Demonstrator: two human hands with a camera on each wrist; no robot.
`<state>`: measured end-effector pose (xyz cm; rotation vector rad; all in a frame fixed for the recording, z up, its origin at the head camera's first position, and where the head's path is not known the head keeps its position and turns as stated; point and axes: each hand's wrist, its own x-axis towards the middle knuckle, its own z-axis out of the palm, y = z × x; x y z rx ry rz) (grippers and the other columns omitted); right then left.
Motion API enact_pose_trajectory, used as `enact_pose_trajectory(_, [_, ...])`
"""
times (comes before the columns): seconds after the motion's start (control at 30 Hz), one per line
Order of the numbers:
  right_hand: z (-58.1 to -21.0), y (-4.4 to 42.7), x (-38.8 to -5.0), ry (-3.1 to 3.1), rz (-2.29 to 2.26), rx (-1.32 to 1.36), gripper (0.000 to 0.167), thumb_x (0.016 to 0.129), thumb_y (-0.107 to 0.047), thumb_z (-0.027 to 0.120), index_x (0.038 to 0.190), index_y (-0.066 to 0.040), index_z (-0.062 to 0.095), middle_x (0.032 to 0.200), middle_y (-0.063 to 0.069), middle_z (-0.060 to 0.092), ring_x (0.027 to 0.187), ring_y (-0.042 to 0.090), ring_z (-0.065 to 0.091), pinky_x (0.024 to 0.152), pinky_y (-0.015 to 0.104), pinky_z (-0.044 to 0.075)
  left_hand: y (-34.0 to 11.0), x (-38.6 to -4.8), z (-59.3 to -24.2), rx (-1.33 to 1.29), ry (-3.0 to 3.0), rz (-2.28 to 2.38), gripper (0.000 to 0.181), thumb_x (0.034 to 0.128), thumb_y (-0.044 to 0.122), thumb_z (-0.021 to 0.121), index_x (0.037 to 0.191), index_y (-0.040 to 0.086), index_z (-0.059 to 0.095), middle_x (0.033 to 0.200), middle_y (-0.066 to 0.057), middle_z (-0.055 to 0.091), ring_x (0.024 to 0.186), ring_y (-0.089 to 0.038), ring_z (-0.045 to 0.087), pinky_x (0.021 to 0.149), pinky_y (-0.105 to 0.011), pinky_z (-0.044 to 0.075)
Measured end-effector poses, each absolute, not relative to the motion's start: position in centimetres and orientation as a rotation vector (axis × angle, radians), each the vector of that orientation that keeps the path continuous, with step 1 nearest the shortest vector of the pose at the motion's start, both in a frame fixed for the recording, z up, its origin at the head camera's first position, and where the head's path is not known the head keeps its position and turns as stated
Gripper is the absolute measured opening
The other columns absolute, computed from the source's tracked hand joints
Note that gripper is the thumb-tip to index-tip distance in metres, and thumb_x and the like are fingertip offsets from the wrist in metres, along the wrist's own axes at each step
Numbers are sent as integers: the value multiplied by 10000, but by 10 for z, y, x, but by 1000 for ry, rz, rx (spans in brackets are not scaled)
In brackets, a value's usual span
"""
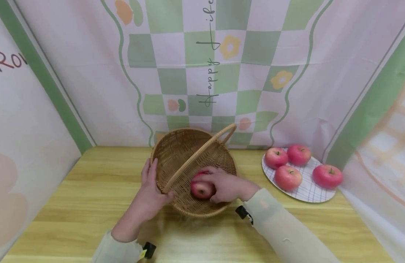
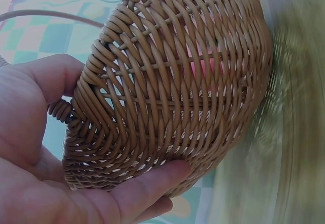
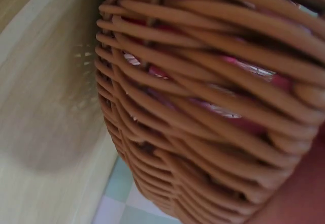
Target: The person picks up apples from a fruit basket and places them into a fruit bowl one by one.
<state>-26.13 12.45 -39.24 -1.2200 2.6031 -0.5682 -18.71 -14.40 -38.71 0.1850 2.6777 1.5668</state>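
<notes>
A wicker basket (image 1: 171,151) with an arched handle (image 1: 202,150) stands tilted on the wooden table, its opening facing me. On its left side my left hand (image 1: 151,197) grips the rim, thumb over the edge and fingers along the outer weave (image 2: 152,76). Inside the basket, low and to the right, my right hand (image 1: 227,184) holds a red apple (image 1: 202,190) from above and the side. Part of that apple is covered by the fingers. In the right wrist view the outer wicker wall (image 3: 203,92) hides the hand's fingers; only bits of red show through.
To the right lies a round plate (image 1: 309,191) with a checked pattern, bearing several red apples (image 1: 288,178). A printed cloth (image 1: 202,80) hangs behind the table (image 1: 90,190), and more cloth panels stand at both sides.
</notes>
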Motion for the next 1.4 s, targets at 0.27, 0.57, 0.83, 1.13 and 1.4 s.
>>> enact_pose_trajectory(0.27, [-397,115,-258,2631,-531,-1038,940,644,-79,793,1512,-210,459,1482,130,367,1133,242,531,892,373,461,-143,-185,-385,211,2719,1529,1126,836,105,756,1605,166,-64,1614,-53,-228,1299,-516,382,912,-490,481])
enact_pose_trajectory(0.57, [-403,105,-256,2677,-473,-1006,929,659,-36,811,1495,-175,429,1439,139,398,1144,231,522,907,396,476,-142,-184,-384,229,2744,1510,1123,834,102,759,1603,142,-59,1618,-75,-214,1289,-520,395,917,-514,480])
enact_pose_trajectory(0.83, [-406,103,-259,2720,-582,-1051,826,653,-79,855,1396,-128,497,1270,75,527,1098,204,541,928,389,463,-142,-183,-382,239,2746,1517,1119,824,91,756,1601,117,-48,1617,-99,-208,1287,-523,395,942,-541,461])
enact_pose_trajectory(1.13, [-403,111,-265,2581,-1053,-921,794,633,-120,899,1325,-200,518,1116,-86,606,989,122,596,873,373,480,-141,-183,-382,200,2728,1536,1130,815,71,763,1607,146,-39,1619,-62,-213,1259,-509,433,884,-482,508])
enact_pose_trajectory(1.4, [-392,119,-259,2197,-1634,-659,811,662,-42,896,1348,-218,500,1227,102,587,1065,268,600,892,443,500,-144,-186,-385,168,2710,1545,1143,814,68,767,1605,147,-55,1619,-67,-214,1202,-473,498,793,-385,526])
